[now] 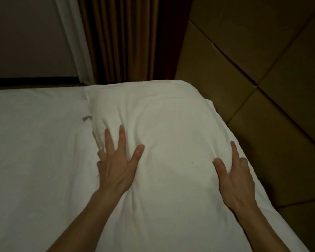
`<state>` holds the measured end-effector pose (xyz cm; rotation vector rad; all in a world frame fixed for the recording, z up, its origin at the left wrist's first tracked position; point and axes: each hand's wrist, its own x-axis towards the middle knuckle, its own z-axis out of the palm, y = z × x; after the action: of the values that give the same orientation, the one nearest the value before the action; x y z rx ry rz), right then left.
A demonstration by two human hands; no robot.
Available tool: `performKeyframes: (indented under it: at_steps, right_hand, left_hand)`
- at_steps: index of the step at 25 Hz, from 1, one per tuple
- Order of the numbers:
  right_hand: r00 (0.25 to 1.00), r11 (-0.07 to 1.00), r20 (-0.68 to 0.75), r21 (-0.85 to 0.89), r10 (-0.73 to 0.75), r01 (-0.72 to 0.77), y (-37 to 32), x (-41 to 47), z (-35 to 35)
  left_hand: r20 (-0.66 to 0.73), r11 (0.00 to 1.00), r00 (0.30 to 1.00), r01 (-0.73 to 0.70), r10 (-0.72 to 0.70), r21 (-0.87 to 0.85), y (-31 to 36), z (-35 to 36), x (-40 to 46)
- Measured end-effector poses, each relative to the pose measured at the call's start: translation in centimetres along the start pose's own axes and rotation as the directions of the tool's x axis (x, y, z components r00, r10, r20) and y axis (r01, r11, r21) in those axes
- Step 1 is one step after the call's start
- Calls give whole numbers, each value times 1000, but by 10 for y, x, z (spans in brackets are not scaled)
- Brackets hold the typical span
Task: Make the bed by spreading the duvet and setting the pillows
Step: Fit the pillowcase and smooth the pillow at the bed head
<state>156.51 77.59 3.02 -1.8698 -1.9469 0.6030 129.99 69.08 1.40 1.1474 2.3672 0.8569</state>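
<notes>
At the far right corner of the bed, the pillow is pressed flat by the left hand and right hand, fingers spread and gripping nothing, probably to seat it against the padded headboard.

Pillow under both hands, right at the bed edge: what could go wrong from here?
1. The pillow lies along the bed's right edge beside the padded headboard; a push from the left hand could slide it off that side.
2. The right hand presses near the pillow's outer edge, so it may flatten unevenly and stay creased.
3. The room is dim; wrinkles in the white sheet are easy to miss.
</notes>
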Motion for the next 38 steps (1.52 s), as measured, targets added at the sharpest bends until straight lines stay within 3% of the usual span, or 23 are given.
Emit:
performKeyframes:
  at_steps: [7, 10, 13, 17, 21, 24, 28, 30, 32, 35, 38]
  right_hand:
    - [964, 956, -171, 176, -205, 235, 1, 8, -52]
    - [943, 947, -273, 202, -190, 250, 8, 12, -82]
    - [966, 976, -251, 186, -68, 117, 22, 11, -82]
    - [998, 995, 64, -101, 19, -12, 42, 10, -49]
    - [961, 931, 165, -255, -223, 260, -8, 2, -37]
    - [914, 840, 335, -407, -228, 358, -34, -14, -3]
    - [910, 852, 277, -346, -308, 394, -65, -38, 7]
    - [860, 746, 347, -439, -373, 501, -81, -60, 32]
    - [857, 707, 376, -493, -353, 508, -86, -80, 54]
    - [907, 853, 260, -328, -332, 406, -90, -106, 45]
    - [975, 964, 65, -147, -214, 221, -75, -149, 19]
  left_hand:
    - [-145, 952, 946, -300, 289, -65, 80, 26, 13]
    - [-71, 887, 884, -462, 461, 12, 120, 47, 14]
    - [88, 844, 850, -527, 520, 100, 126, 78, 25]
    - [222, 835, 880, -470, 420, 285, 87, 69, 31]
    - [302, 871, 920, -351, 251, 345, 36, 38, -35]
    - [354, 934, 933, -183, 66, 308, -6, 32, -70]
    - [329, 971, 942, -134, 62, 200, -36, 9, -84]
    - [329, 971, 943, -115, 42, 207, -59, 1, -102]
    - [364, 988, 932, -65, 9, 143, -81, -7, -114]
    - [354, 999, 935, 35, -19, -37, -113, -38, -119]
    - [359, 997, 933, 39, -14, -62, -141, -67, -138]
